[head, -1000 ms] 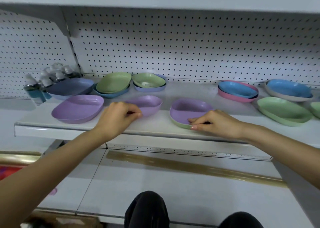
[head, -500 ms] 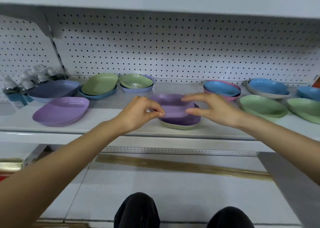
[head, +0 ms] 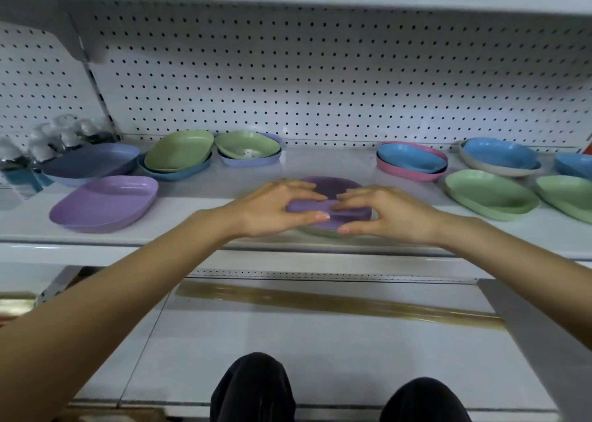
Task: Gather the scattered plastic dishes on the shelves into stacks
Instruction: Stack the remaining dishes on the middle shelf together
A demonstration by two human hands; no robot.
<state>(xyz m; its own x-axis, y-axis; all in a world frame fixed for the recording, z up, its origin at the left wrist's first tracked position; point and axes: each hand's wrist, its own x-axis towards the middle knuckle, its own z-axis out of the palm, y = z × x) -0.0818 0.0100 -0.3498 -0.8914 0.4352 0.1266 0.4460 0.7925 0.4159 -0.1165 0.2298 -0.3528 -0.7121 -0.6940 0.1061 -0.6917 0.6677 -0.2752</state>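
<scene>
A small purple bowl (head: 333,187) sits nested on a purple dish with a green dish (head: 315,232) at the bottom, at the front middle of the white shelf (head: 323,165). My left hand (head: 275,208) grips the bowl's left rim and my right hand (head: 384,213) grips its right rim, thumbs at the near edge. The hands hide most of the stack's near side. A large purple plate (head: 105,202) lies alone to the left.
Behind on the left are a slate-blue plate (head: 89,162), a green-on-blue stack (head: 179,150) and a green-on-lilac stack (head: 246,144). Right: blue-on-pink bowls (head: 410,158), a blue-on-white pair (head: 499,154), green dishes (head: 490,194). Bottles (head: 38,142) stand far left.
My left hand carried the small purple bowl rightwards from its spot. Both hands then lowered it onto the purple-and-green stack, where it now rests.
</scene>
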